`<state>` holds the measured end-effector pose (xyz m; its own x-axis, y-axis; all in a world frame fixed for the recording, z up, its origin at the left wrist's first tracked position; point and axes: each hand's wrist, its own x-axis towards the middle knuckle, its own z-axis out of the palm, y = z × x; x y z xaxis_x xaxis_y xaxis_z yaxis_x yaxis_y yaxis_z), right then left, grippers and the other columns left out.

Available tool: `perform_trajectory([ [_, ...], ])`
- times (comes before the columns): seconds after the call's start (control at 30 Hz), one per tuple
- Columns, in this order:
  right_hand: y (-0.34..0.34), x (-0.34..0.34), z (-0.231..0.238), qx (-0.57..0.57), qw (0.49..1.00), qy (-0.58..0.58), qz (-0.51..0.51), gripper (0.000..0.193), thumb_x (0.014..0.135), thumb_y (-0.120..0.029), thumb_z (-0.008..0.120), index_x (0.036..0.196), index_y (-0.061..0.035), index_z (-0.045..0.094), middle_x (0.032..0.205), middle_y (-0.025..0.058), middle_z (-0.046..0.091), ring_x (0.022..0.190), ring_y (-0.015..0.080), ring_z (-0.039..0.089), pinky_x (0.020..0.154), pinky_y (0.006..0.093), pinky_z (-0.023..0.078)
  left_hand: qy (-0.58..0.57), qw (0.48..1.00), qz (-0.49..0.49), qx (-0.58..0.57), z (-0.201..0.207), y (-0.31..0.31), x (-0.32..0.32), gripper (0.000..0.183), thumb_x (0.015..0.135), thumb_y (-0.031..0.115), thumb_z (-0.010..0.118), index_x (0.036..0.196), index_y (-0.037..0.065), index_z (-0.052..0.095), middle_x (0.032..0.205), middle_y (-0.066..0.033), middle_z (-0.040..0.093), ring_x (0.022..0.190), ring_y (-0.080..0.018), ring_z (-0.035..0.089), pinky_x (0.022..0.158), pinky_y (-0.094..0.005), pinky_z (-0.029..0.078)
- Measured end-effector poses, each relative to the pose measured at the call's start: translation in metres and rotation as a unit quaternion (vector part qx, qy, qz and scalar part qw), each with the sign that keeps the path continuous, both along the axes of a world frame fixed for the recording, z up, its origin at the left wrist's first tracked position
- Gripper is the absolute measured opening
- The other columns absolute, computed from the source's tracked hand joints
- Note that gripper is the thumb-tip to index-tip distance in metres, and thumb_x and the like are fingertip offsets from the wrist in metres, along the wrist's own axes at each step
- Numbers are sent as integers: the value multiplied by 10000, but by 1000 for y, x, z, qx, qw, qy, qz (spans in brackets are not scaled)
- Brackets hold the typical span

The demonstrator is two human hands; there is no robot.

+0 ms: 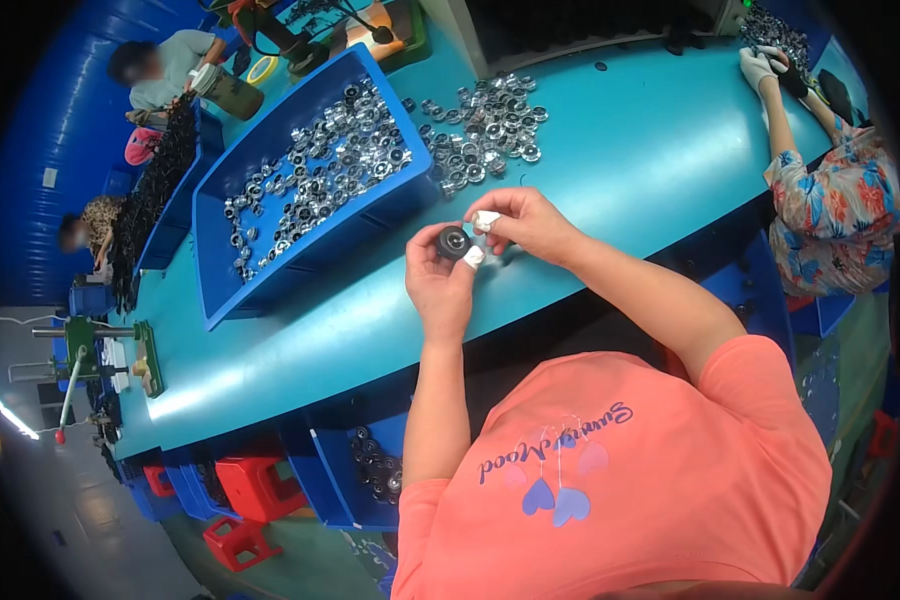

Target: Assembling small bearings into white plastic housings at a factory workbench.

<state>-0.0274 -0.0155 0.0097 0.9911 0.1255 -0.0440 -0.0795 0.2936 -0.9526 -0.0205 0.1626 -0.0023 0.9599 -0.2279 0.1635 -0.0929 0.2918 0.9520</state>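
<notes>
My left hand (pixel 438 285) is closed around a small black wheel (pixel 453 243) with a shiny centre, held above the table's near edge. White wrapping covers the thumb tip. Close beside the wheel is my right hand (pixel 533 228), its thumb, also wrapped in white, pinched against the fingers. Whatever lies in that pinch is too small to make out. Just beyond both hands, a loose pile of shiny silver round parts (pixel 490 125) lies on the table. To the left stands a long blue bin (pixel 315 235) holding many similar silver parts (pixel 345 160).
The teal table (pixel 610 190) runs from lower left to upper right. A green hand press (pixel 80 350) stands at its left end. On the right, a gloved co-worker (pixel 830 200) handles parts; two others sit far left. Below are red stools (pixel 255 485) and a blue bin of black wheels (pixel 375 465).
</notes>
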Motion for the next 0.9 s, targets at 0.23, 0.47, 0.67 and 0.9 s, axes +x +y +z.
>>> perform_trajectory([
  [0.23, 6, -5, 3, -154, 983, -91, 29, 364, 871, -149, 771, 1200, -39, 662, 1038, 41, 688, 894, 94, 646, 741, 259, 545, -167, 956, 98, 220, -4, 0, 1, 497, 786, -41, 786, 1236, 27, 586, 1123, -54, 568, 959, -142, 606, 857, -282, 535],
  [0.47, 5, 2, -3, -43, 998, -10, 54, 398, 838, -120, 751, 1212, -23, 655, 973, 28, 688, 867, 103, 648, 734, 259, 539, -175, 949, 129, 230, -1, -5, 1, 462, 745, 8, 813, 1174, 55, 647, 1046, -83, 597, 854, -205, 629, 762, -328, 531],
  [0.67, 1, 6, -13, -65, 996, 6, 56, 356, 847, -93, 719, 1189, -9, 664, 943, 36, 693, 822, 105, 655, 687, 263, 550, -167, 941, 121, 266, 0, -7, -2, 460, 736, -17, 787, 1170, 42, 646, 1035, -90, 600, 842, -212, 633, 742, -332, 538],
  [0.9, 4, -1, 16, -103, 993, 7, 61, 325, 907, -201, 727, 1186, -36, 690, 1007, 51, 718, 894, 113, 673, 706, 275, 567, -179, 937, 140, 267, 17, 10, -11, 451, 740, 0, 785, 1174, 23, 662, 1054, -82, 579, 908, -195, 601, 802, -314, 509],
])
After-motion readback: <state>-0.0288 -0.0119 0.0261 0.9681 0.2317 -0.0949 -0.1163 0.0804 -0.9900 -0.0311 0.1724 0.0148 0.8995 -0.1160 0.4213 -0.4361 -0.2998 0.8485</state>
